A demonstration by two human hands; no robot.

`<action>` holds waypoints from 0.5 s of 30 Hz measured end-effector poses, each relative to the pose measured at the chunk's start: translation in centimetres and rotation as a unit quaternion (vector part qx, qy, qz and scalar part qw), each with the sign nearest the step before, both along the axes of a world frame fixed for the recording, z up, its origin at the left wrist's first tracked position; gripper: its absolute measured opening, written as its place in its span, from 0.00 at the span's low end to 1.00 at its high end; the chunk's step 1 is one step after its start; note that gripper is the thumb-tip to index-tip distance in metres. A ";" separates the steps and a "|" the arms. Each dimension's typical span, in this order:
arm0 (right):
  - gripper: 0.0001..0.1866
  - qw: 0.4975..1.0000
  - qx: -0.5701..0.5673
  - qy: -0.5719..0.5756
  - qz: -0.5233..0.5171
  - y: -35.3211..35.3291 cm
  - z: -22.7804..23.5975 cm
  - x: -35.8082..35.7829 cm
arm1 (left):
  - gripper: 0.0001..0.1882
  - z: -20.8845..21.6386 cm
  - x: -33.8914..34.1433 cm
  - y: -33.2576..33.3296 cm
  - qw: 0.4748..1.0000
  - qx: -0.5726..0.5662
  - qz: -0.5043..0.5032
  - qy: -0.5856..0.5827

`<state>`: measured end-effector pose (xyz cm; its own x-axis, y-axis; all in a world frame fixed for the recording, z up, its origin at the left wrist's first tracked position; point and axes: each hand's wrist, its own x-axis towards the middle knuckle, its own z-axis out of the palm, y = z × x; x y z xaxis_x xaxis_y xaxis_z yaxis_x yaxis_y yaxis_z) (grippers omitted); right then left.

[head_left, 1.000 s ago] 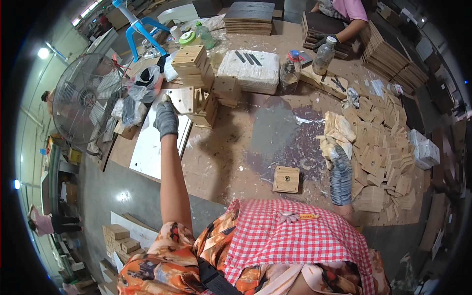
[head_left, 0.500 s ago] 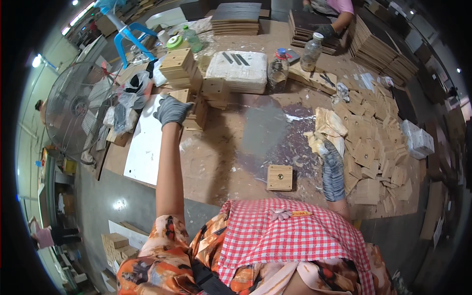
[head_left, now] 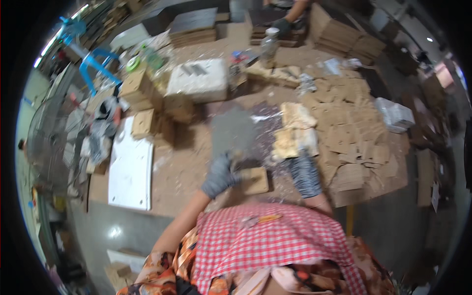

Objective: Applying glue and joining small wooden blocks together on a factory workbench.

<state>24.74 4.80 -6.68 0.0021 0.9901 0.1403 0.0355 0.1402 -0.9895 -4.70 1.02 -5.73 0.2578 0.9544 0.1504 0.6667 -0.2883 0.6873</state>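
Blurred by motion, my grey-gloved left hand [head_left: 220,176] is at the left edge of a square wooden block [head_left: 256,180] on the table in front of me. Its fingers look spread, and I cannot tell whether they touch the block. To the right, my gloved right hand [head_left: 305,176] has its fingertips at the lower edge of a crumpled yellowish cloth [head_left: 295,129], gripping it. Stacks of similar wooden blocks [head_left: 140,93] stand at the left, some beside a white board [head_left: 129,169].
Many loose wooden squares [head_left: 344,128] are heaped at the right. A white foam slab [head_left: 197,81], a glass jar [head_left: 269,48] and stacked panels [head_left: 194,27] lie farther back. A caged fan [head_left: 54,142] stands left. Across the table shows a co-worker's gloved hand [head_left: 282,25].
My left hand has left the block stacks and come right and nearer, beside the single block. My right hand stays at the cloth. The whole view has shifted.
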 end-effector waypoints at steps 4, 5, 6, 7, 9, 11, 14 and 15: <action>0.21 0.988 0.022 0.139 0.064 -1.5 6.1 -5.6 | 0.51 -0.5 4.0 -2.1 0.985 -0.105 -0.044 0.127; 0.20 0.958 -0.075 0.261 0.096 -1.7 7.8 -6.1 | 0.51 -0.2 4.2 -2.0 0.981 -0.135 -0.046 0.135; 0.21 0.886 -0.251 0.380 0.092 -1.3 8.0 -5.3 | 0.52 0.0 4.4 -1.8 0.975 -0.159 -0.050 0.148; 0.23 0.873 -0.250 0.399 0.124 -1.1 7.7 -5.0 | 0.52 -0.8 4.5 -1.4 0.973 -0.153 -0.045 0.169; 0.26 0.866 -0.235 0.412 0.158 -0.9 6.4 -4.8 | 0.53 0.3 4.9 -0.7 0.972 -0.136 -0.039 0.185; 0.25 0.871 -0.234 0.400 0.163 -1.1 6.5 -5.0 | 0.48 1.0 4.7 -0.9 0.975 -0.119 0.002 0.189; 0.25 0.884 -0.232 0.367 0.174 -1.5 6.6 -5.1 | 0.39 -0.7 3.5 -0.2 0.987 -0.147 0.040 0.051; 0.26 0.898 -0.225 0.336 0.176 -1.7 6.7 -5.0 | 0.30 0.0 3.2 -0.2 0.985 -0.154 0.048 0.060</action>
